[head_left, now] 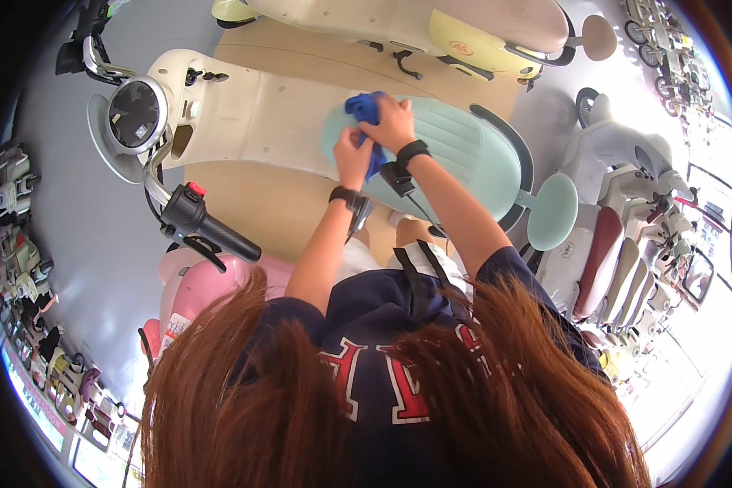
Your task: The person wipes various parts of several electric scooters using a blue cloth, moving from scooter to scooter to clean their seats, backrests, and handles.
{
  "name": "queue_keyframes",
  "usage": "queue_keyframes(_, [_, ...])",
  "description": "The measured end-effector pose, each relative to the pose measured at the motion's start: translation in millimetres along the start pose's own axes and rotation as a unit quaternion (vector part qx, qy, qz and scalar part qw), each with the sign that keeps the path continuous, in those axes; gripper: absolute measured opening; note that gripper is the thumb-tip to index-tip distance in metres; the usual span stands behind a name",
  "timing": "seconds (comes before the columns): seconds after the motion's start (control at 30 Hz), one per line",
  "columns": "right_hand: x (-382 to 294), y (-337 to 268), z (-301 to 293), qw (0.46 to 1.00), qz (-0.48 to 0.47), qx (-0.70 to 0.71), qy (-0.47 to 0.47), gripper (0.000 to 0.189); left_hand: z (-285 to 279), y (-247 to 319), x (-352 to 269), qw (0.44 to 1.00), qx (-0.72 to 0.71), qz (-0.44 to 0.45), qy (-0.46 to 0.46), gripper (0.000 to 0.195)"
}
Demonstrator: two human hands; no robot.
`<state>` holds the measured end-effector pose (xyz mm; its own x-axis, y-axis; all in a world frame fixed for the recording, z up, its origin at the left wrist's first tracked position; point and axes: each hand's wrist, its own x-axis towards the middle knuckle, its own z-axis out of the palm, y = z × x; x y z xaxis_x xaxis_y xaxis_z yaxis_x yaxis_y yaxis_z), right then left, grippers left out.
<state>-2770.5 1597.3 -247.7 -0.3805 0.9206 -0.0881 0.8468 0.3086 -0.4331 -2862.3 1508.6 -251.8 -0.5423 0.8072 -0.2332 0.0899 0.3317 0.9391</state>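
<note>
A crumpled blue cloth (362, 108) is bunched between my two hands, over the front part of a mint-green scooter seat (445, 134). My left hand (351, 155) grips its lower part, and a loose end hangs down beside that wrist. Higher up, my right hand (391, 122) has its fingers closed on the cloth. Whether the cloth touches the seat is hard to tell. The seat belongs to a cream scooter (268, 122) standing crosswise before me. Each wrist wears a black strap with a small device.
The scooter's handlebar grip (229, 235) and round display (137, 114) are at left. A mint-green backrest (552, 211) juts out at right. Beyond stands a yellow-and-cream scooter (463, 36); a pink scooter (219, 283) is close on my left. More scooters (604, 256) line the right side.
</note>
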Motion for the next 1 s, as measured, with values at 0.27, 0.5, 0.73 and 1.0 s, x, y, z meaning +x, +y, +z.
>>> queue_keyframes(0.27, [-37, -54, -2, 0.986, -0.144, 0.076, -0.027, 0.062, -48, -31, -41, 0.997, 0.023, -0.074, -0.006, 0.028])
queue_keyframes(0.5, [-100, 2, -33, 0.97, -0.19, 0.119, -0.094, 0.065, -7, -33, -111, 0.991, -0.013, -0.106, -0.086, 0.029])
queue_keyframes(0.73, [-167, 115, -96, 0.993, -0.061, 0.1, -0.022, 0.067, 95, 12, -156, 0.965, 0.085, 0.034, -0.244, 0.025])
queue_keyframes(1.0, [-182, 206, -147, 0.979, 0.072, 0.123, 0.147, 0.069, 221, 64, -164, 0.931, 0.172, 0.159, -0.279, 0.029])
